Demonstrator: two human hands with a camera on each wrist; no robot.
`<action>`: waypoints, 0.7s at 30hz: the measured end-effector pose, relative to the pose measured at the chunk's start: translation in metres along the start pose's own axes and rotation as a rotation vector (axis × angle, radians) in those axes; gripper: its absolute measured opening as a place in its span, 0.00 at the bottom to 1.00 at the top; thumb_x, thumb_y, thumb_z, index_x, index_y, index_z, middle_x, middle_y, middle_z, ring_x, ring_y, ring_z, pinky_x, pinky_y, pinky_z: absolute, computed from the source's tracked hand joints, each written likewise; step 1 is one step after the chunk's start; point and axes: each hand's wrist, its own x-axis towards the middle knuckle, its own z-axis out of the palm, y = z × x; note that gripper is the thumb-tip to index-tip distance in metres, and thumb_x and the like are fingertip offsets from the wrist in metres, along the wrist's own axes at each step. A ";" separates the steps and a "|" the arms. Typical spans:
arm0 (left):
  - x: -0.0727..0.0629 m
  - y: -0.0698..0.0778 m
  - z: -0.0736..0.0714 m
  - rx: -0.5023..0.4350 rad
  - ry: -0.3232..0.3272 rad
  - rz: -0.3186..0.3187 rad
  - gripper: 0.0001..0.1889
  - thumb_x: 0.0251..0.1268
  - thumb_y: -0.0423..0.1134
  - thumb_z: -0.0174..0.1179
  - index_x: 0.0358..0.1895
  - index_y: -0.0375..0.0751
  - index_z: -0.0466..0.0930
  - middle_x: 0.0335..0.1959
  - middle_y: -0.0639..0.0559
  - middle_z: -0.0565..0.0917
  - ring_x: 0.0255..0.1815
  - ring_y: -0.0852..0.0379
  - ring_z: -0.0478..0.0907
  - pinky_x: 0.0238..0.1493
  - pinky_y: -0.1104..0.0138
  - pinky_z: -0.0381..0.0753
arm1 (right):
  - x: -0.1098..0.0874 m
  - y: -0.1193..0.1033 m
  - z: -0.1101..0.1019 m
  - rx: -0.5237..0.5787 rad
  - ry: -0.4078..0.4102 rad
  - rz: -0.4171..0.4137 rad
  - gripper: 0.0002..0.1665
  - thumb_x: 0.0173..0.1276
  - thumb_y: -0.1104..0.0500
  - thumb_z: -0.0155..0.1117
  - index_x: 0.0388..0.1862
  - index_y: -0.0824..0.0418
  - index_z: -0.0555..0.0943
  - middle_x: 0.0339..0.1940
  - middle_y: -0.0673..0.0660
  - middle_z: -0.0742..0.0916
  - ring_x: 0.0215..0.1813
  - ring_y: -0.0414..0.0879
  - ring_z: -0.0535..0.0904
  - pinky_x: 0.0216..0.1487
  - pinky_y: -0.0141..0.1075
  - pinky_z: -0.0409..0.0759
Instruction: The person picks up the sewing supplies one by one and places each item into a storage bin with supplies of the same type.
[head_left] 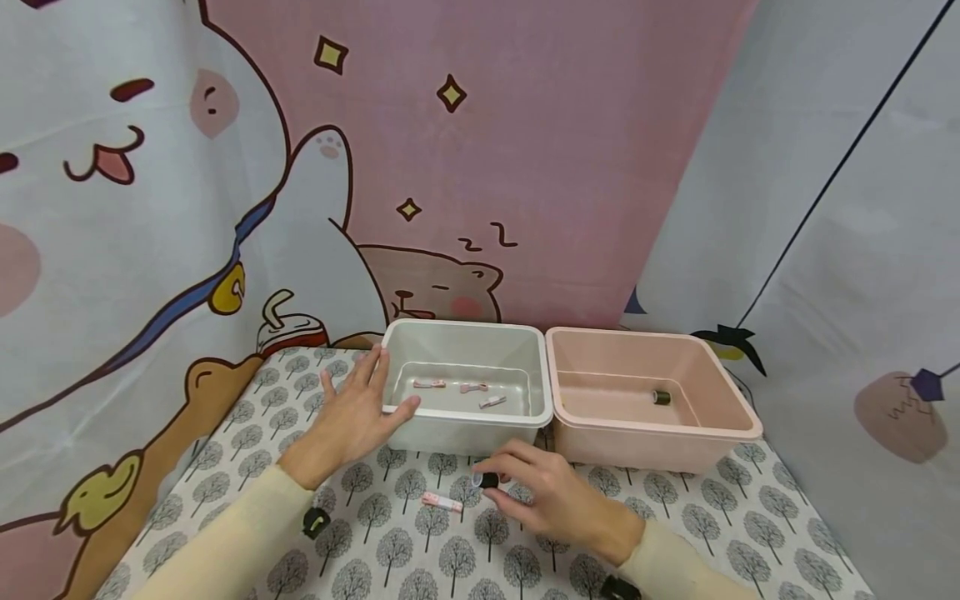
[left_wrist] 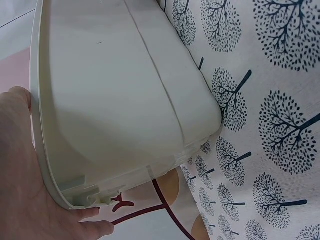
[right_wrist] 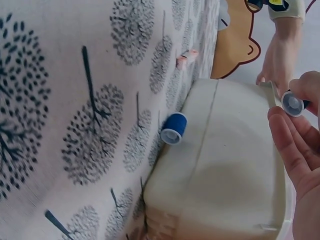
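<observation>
In the head view my right hand point(head_left: 551, 492) pinches a dark thread spool point(head_left: 486, 480) between thumb and fingers, in front of the bins. The spool's white end point(right_wrist: 292, 103) shows in the right wrist view. My left hand point(head_left: 356, 421) rests on the near left corner of the pale grey bin point(head_left: 465, 429), fingers straight along its side and thumb over the front rim. Three small pink-and-white bundles point(head_left: 474, 387) lie inside that bin. A similar pink bundle point(head_left: 442, 502) lies on the cloth before it. A blue thread spool point(right_wrist: 175, 125) lies beside the bin's base.
A pink bin point(head_left: 652, 437) stands right against the grey one, with a dark green spool point(head_left: 661, 397) on its floor. Both bins sit on a tree-print cloth point(head_left: 397, 550). A cartoon-print curtain point(head_left: 562, 167) hangs close behind them.
</observation>
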 end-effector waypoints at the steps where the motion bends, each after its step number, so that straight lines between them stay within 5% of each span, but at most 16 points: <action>1: 0.000 0.000 0.000 -0.001 0.000 0.000 0.56 0.89 0.75 0.48 0.97 0.32 0.49 1.00 0.35 0.48 0.99 0.26 0.50 0.85 0.11 0.34 | 0.001 0.000 -0.002 -0.005 0.007 -0.004 0.29 0.71 0.66 0.86 0.69 0.55 0.90 0.57 0.49 0.93 0.48 0.37 0.92 0.55 0.20 0.90; 12: 0.000 0.000 0.000 0.008 0.003 0.001 0.57 0.89 0.78 0.45 0.97 0.32 0.48 1.00 0.36 0.47 0.99 0.26 0.49 0.85 0.11 0.33 | 0.009 0.006 -0.025 -0.077 0.040 -0.019 0.29 0.69 0.66 0.86 0.68 0.56 0.90 0.60 0.50 0.93 0.56 0.41 0.95 0.64 0.23 0.90; 21: -0.001 0.000 0.000 -0.001 0.002 -0.002 0.56 0.89 0.75 0.49 0.96 0.32 0.49 1.00 0.35 0.47 0.99 0.26 0.50 0.85 0.11 0.33 | 0.009 0.016 -0.045 -0.084 0.050 0.000 0.33 0.66 0.71 0.86 0.71 0.60 0.92 0.55 0.55 0.93 0.44 0.41 0.92 0.49 0.17 0.88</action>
